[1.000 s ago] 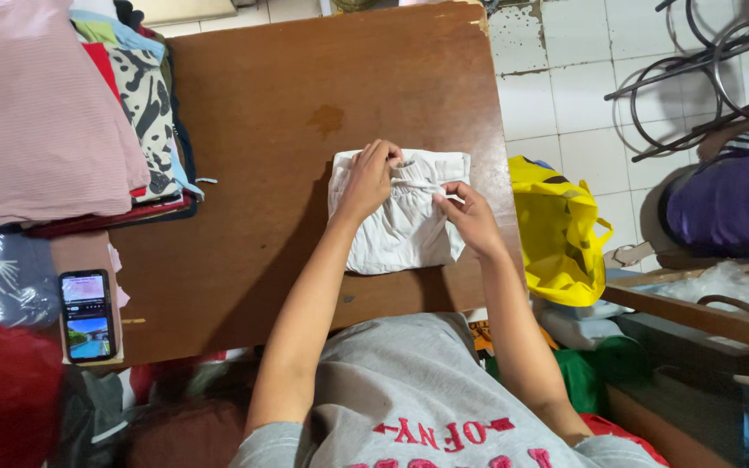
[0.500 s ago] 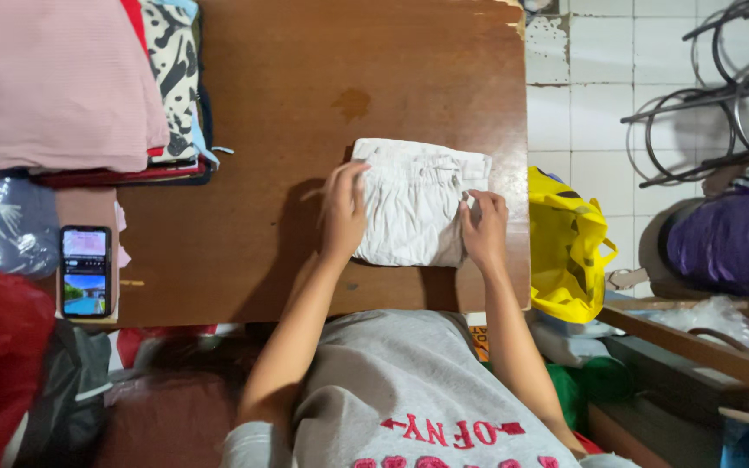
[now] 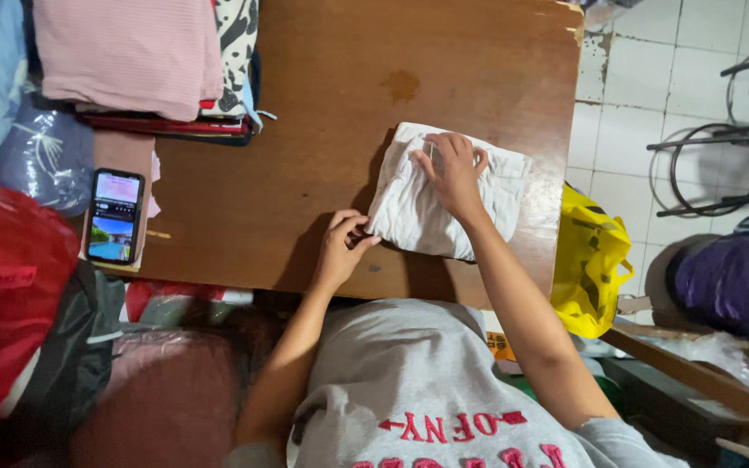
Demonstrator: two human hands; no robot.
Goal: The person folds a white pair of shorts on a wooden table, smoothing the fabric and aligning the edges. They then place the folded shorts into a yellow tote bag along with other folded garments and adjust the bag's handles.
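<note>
Near edge: left hand (image 3: 338, 251), grip pinched on lower-left corner of folded white garment (image 3: 418, 212). Garment lies flat on brown wooden worktop (image 3: 322, 104), toward its right side, slightly skewed. Right hand (image 3: 454, 173) pressed palm-down on garment's upper middle, fingers spread, grip released, nothing grasped. Left of worktop: phone (image 3: 114, 215) with lit screen, face up. Right, beyond edge: yellow bag (image 3: 595, 269) on tiled floor. Far left corner: stack of folded clothes (image 3: 132, 52), pink piece on top.

1 white folded cloth (image 3: 422, 212), 1 phone (image 3: 114, 216), 1 yellow bag (image 3: 593, 270), 1 clothes stack (image 3: 145, 65), 2 hands, 1 table (image 3: 322, 130).
</note>
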